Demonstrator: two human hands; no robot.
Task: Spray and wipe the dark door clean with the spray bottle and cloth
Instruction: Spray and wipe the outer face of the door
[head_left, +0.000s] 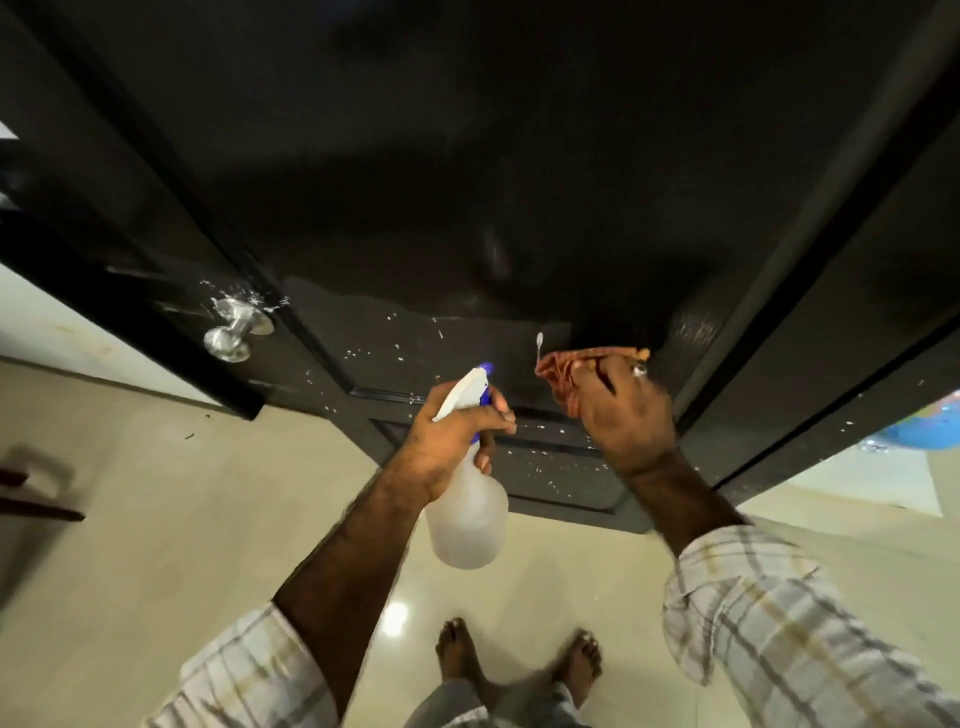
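Note:
The dark door (467, 218) fills the upper view, with white droplets scattered over its lower panels. My left hand (457, 441) grips the neck of a translucent spray bottle (467, 519) with a white and blue nozzle that points at the door. My right hand (623, 410) holds an orange-brown cloth (566, 369) bunched against the door, to the right of the bottle. A wet, lighter patch lies on the door to the left of the cloth.
A silver door knob (234, 332) sticks out at the door's left edge, flecked with spray. The dark door frame (831, 291) runs along the right. Cream floor tiles (156, 519) lie below, with my bare feet (519, 660) near the bottom.

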